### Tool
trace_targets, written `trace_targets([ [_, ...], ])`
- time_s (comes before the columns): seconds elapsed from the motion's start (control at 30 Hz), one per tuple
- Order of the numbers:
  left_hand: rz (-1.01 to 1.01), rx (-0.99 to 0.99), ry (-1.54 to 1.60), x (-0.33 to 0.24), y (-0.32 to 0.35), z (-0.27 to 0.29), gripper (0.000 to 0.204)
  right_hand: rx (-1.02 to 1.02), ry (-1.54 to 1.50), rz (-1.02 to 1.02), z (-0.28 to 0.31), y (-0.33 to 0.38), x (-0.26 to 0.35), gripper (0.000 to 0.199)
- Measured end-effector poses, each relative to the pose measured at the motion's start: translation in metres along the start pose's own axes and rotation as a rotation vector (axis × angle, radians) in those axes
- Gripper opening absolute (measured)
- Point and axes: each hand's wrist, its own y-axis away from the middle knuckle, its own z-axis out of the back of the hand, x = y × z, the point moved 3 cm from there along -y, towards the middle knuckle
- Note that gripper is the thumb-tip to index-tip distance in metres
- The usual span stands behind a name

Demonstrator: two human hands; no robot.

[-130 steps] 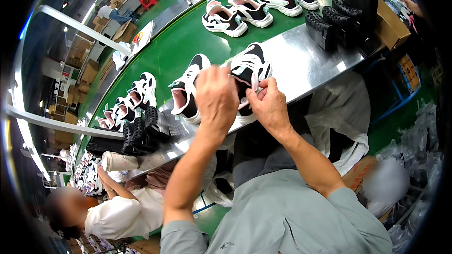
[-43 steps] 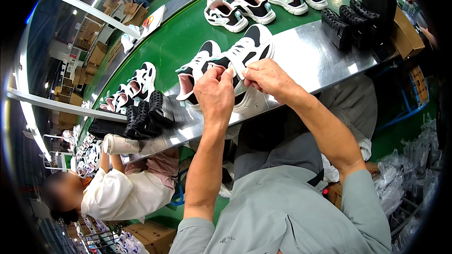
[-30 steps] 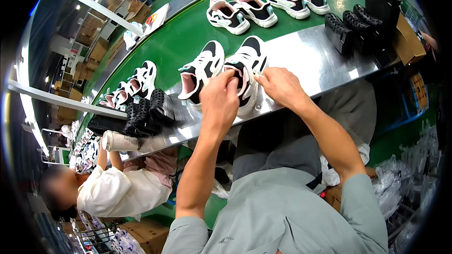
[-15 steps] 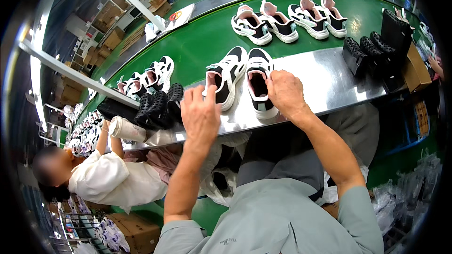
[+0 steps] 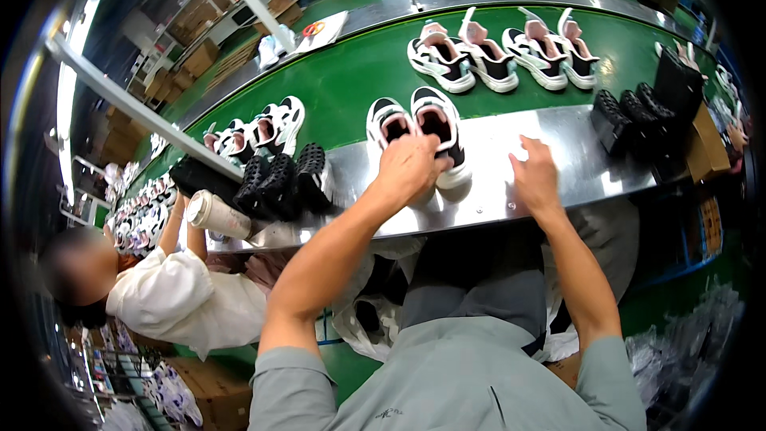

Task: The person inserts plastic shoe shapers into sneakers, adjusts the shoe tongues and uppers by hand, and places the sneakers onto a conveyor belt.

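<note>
A pair of black-and-white sneakers with pink linings stands side by side on the metal work surface (image 5: 495,136), toes pointing away from me. My left hand (image 5: 408,168) is closed over the heel area between them, its fingers at the openings. It covers the back of the left sneaker (image 5: 384,112), and its thumb side lies against the right sneaker (image 5: 437,112). Exactly how the fingers grip is partly hidden. To the right of the pair, my right hand (image 5: 536,177) hovers above the metal, fingers apart and holding nothing.
Two more pairs of sneakers (image 5: 495,64) stand on the green belt (image 5: 335,96) beyond. Black ridged blocks (image 5: 271,179) sit at left, more ridged blocks (image 5: 630,116) at right. A co-worker (image 5: 187,295) sits at left near a pale cup (image 5: 217,215). A metal post (image 5: 144,108) slants across.
My left hand has moved right onto the sneakers. My right hand has left the right sneaker and shifted right. The two sneakers now stand closer to parallel.
</note>
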Motion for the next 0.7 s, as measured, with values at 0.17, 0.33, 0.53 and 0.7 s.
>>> trace_targets([
  [0.17,0.036,-0.004,-0.133,0.056,-0.065,0.027,0.038,-0.031,0.41,0.039,0.036,0.021,-0.022,0.042],
  [0.33,0.015,-0.045,-0.175,0.174,-0.112,0.047,0.04,0.0,0.362,0.012,0.031,0.018,-0.022,0.028],
  [0.53,0.158,0.304,-0.397,0.259,-0.119,0.049,0.052,-0.038,0.323,0.012,0.037,0.016,-0.028,0.023],
  [0.7,0.507,0.364,-0.713,0.13,-0.133,0.06,0.068,-0.033,0.378,0.024,0.043,0.016,-0.035,0.023],
])
